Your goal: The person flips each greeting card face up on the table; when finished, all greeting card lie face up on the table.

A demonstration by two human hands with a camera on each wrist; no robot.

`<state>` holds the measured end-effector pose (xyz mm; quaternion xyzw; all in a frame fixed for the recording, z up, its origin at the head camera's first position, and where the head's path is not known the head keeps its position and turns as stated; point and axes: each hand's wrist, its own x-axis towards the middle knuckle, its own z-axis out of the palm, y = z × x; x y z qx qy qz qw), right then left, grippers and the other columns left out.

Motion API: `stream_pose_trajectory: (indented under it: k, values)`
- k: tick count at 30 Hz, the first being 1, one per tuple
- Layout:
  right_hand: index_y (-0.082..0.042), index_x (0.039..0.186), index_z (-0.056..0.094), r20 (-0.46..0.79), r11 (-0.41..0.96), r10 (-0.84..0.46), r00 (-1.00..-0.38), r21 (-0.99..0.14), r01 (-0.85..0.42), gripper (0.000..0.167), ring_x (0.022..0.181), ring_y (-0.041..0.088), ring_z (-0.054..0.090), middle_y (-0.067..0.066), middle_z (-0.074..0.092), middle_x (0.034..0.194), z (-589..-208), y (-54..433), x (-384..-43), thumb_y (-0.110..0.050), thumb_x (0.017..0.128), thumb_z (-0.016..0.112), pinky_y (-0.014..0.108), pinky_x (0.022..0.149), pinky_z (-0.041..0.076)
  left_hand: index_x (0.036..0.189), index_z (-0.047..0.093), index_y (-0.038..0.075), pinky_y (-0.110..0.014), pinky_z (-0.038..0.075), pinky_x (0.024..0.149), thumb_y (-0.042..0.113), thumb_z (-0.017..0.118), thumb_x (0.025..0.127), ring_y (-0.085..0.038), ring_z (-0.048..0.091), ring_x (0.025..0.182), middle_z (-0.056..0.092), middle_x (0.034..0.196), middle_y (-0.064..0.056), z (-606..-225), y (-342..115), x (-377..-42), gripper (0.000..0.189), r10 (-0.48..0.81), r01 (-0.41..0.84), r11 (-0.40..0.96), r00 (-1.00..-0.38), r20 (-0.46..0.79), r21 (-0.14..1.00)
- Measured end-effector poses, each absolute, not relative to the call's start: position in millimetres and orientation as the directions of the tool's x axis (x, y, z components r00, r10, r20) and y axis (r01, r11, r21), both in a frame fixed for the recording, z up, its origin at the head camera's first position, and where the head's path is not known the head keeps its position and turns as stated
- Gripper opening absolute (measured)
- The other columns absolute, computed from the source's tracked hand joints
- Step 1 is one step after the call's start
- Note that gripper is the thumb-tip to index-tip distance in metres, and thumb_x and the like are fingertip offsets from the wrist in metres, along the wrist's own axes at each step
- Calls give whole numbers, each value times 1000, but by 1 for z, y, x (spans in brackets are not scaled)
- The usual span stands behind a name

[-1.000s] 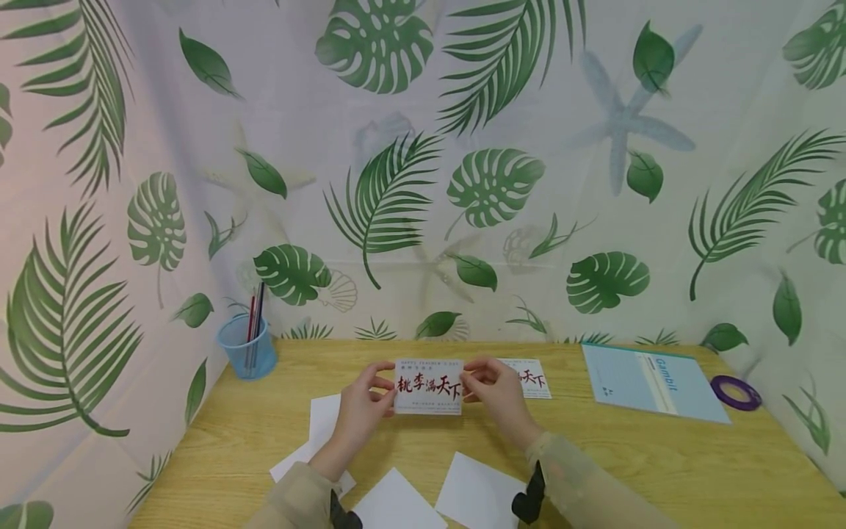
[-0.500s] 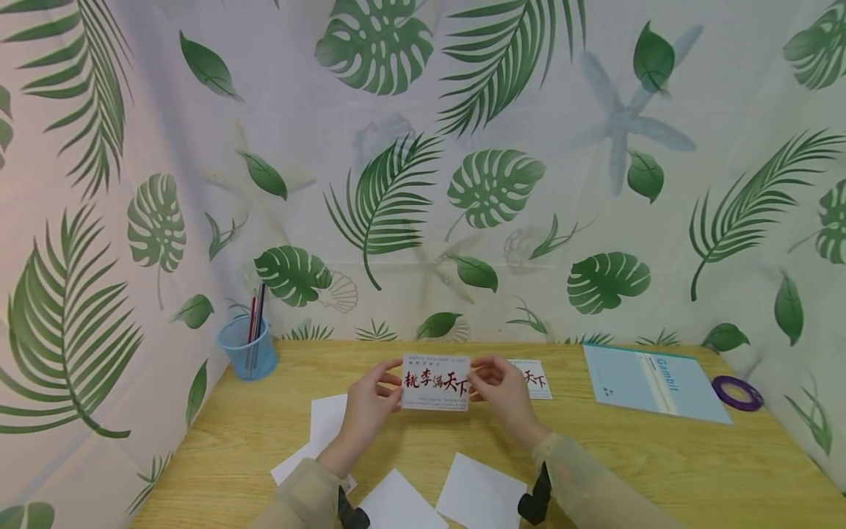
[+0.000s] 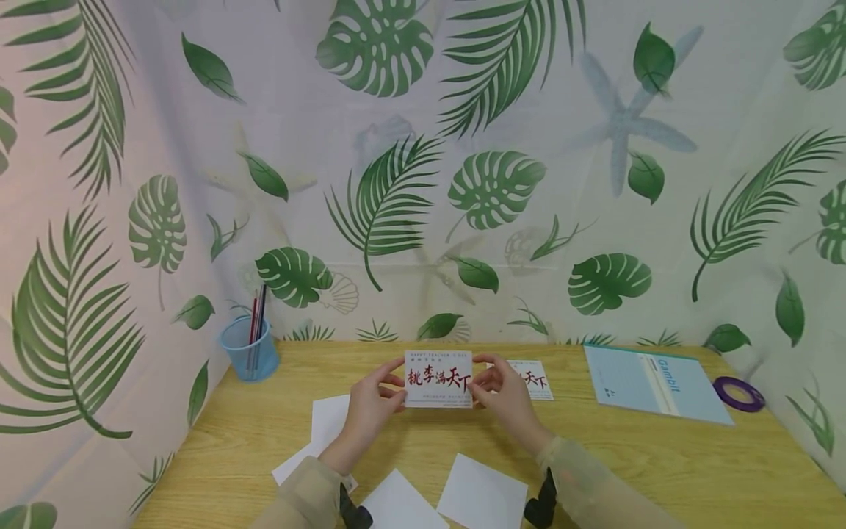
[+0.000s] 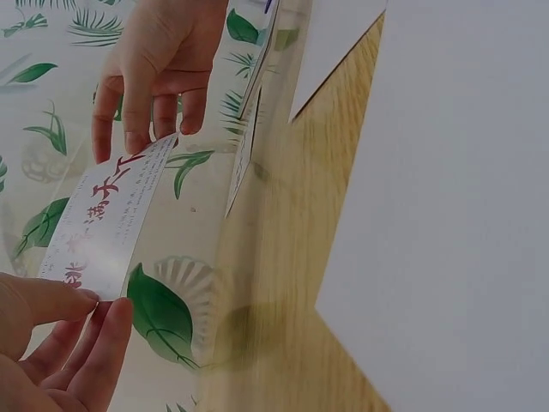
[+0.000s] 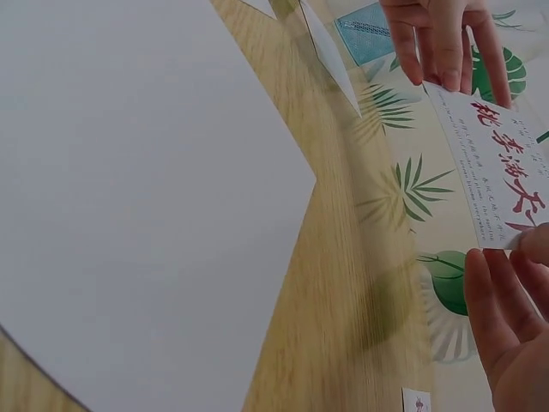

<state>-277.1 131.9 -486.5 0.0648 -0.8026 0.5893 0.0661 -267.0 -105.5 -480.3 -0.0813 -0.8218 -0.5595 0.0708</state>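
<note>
A white card (image 3: pixel 438 397) with red Chinese characters and small print is held upright above the table, its printed face toward the head camera. My left hand (image 3: pixel 370 408) pinches its left edge between thumb and fingers. At the opposite edge, my right hand (image 3: pixel 510 400) pinches it the same way. In the left wrist view the card (image 4: pixel 107 219) spans the space between both hands. The right wrist view shows the same card (image 5: pixel 493 163) with thumbs on its front. Behind my right hand, a similar printed card (image 3: pixel 538 380) is partly hidden.
White blank cards lie nearby: one (image 3: pixel 399 503) and another (image 3: pixel 482 491) in front, others (image 3: pixel 327 422) by my left forearm. A blue mesh cup (image 3: pixel 250 353) with pencils stands back left. At right are a light-blue Gambit notebook (image 3: pixel 628 382) and a purple tape roll (image 3: pixel 738 394).
Both hands have shifted the held card slightly right and up, mostly in the first half second. Their pinch on its edges stays, and the other things lie where they were.
</note>
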Motion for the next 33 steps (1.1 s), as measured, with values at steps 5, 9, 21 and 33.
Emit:
stream_pose_trajectory:
  k: [5,9,21,33]
  values:
    - [-9,129,55,144,297,-27,-989,-944,-145,47,73,17,64,14,64,90,-489,135,-280,4,87,69,32,62,60,136,60,8,-25,60,62,-10,71,81,-17,67,74,66,99,-17,-482,-103,-272,58,54,192,352,-981,185,916]
    - [-8,133,53,115,295,-28,-993,-948,-118,50,76,19,63,14,62,94,-490,137,-281,6,88,68,30,62,60,136,60,8,-25,60,62,-11,70,81,-16,67,73,66,100,-17,-484,-100,-275,59,43,174,332,-985,169,927]
    - [-10,137,53,57,345,32,-998,-938,-42,53,77,19,61,13,58,97,-494,140,-287,6,89,66,31,65,60,129,63,7,-37,62,67,-12,71,80,-13,67,72,67,101,-16,-491,-88,-284,52,5,90,237,-996,92,967]
    - [-7,137,54,44,410,39,-998,-912,-24,51,74,16,60,13,58,95,-498,145,-293,6,89,65,31,62,60,129,63,1,-27,59,65,-14,69,75,-16,65,77,65,104,-17,-505,-76,-296,57,-4,56,258,-998,59,965]
